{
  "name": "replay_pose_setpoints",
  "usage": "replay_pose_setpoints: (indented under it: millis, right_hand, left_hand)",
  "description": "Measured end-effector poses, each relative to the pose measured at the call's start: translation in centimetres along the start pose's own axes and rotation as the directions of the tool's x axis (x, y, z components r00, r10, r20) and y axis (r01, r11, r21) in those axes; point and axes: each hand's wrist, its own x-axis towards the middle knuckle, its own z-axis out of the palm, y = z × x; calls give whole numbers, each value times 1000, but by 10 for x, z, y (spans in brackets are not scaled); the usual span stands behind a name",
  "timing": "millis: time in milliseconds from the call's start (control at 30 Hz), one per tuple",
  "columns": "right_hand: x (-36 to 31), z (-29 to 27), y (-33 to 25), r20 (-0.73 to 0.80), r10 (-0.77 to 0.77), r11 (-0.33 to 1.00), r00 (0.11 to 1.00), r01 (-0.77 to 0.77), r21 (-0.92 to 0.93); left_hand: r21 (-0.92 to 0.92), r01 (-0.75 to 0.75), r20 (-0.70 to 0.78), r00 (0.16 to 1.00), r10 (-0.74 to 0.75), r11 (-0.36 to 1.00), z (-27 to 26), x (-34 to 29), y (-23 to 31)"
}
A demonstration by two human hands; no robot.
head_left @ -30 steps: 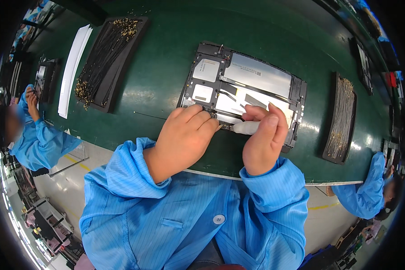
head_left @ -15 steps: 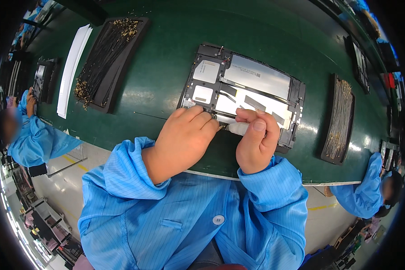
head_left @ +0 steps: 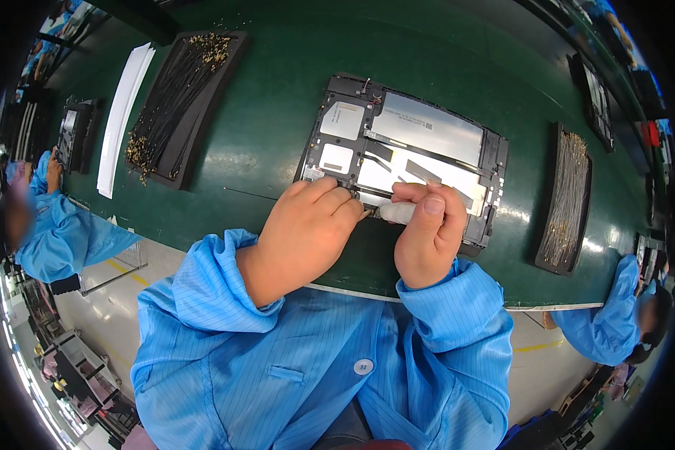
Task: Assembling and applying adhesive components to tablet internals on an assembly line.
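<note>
An opened tablet-like device (head_left: 427, 124), with silver plates and a black frame, lies on the table in front of me. My left hand (head_left: 307, 229) is closed at its near left edge, fingertips bent down and mostly hidden. From under that hand a thin dark cable (head_left: 247, 193) trails left over the table. My right hand (head_left: 431, 236) is closed beside it, over the device's near edge. A white, rounded piece (head_left: 397, 213) sticks out from its fingers toward the left hand; whether it is a finger covering or something held, I cannot tell.
On the green table (head_left: 277, 90), a black tray (head_left: 191, 146) of dark cables and a white strip (head_left: 120, 124) lie to the left. A tray of grey cables (head_left: 564, 202) stands right. Blue-sleeved co-workers sit at the left (head_left: 60, 240) and right (head_left: 600, 322).
Both hands stay almost where they were at the device's near edge, with only a slight shift of the fingers. The co-worker on the left has moved a little.
</note>
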Motion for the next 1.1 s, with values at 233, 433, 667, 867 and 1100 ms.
replay_pose_setpoints:
  millis: [233,433,667,867,1100]
  right_hand:
    - [19,4,-29,377,-120,880,918,274,-387]
    - [20,11,-22,366,-187,863,912,330,-383]
    - [28,3,-20,126,448,869,885,-464,174]
    - [26,-3,-12,130,412,880,902,-431,200]
    - [26,-2,-12,152,397,879,905,-422,219]
  left_hand:
    - [-2,-7,-24,1000,7,1000,1,-3,-1]
    - [69,-9,6,1000,8,998,-3,-5,3]
    - [-676,663,703,449,-552,-322,-9,-44,2]
    - [-904,277,410,339,-847,-327,-2,-20,-21]
    - [-616,750,752,471,-461,-240,-19,-53,23]
